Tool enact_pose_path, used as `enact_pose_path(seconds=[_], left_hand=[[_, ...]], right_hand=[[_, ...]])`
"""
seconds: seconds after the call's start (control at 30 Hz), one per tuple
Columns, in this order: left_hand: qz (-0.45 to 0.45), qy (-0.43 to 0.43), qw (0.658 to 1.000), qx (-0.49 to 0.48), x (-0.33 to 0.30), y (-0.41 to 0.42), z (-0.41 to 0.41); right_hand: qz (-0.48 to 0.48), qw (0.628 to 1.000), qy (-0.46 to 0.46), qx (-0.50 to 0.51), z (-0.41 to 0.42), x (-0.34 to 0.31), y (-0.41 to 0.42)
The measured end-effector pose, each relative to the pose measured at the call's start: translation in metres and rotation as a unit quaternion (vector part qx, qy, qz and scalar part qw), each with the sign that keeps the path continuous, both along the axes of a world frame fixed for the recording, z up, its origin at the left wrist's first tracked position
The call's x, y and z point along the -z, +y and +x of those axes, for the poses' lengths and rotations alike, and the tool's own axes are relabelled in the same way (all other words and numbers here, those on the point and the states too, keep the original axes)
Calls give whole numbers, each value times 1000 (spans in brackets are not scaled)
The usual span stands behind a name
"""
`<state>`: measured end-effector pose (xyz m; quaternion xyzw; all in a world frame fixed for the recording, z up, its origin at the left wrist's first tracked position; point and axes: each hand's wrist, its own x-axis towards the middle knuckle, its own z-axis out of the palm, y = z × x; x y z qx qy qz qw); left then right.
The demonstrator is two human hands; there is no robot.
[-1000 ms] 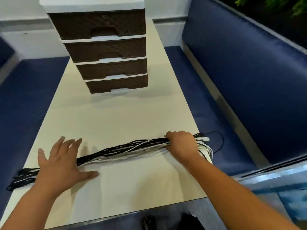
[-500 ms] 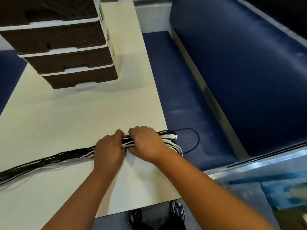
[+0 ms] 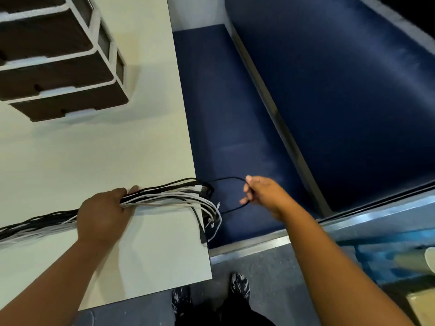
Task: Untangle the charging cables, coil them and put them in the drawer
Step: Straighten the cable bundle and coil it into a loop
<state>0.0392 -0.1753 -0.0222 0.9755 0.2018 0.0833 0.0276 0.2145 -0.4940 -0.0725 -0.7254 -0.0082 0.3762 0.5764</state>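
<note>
On a cream table beside blue bench seating, the left hand grips the cable bundle; the right hand pinches a black cable loop (off the edge). The drawer unit stands behind.

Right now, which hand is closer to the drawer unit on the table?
Left. The left hand holds the cable bundle on the table, in front of the drawer unit. The right hand is past the table edge, over the bench, pinching a black cable loop.
</note>
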Motion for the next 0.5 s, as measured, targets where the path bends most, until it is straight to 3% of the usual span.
enact_pose_path(seconds=[0.07,0.13,0.23,0.33,0.4,0.5], left_hand=[[1,-9,1000,-5,1,-1,1],[7,-14,1000,-7,1,-2,2],[12,-17,1000,-7,0,-1,3],[14,-13,1000,-10,1,3,2],[16,-13,1000,-11,2,4,1],[19,-7,1000,-18,3,4,-2]], right_hand=[[32,998,-11,50,13,-14,-16],[26,997,-56,38,28,-33,-33],[-75,980,-175,-54,44,-51,-47],[-230,914,-304,-139,49,-57,-49],[-296,878,-347,-143,50,-55,-54],[-325,879,-341,-69,58,-44,-75]])
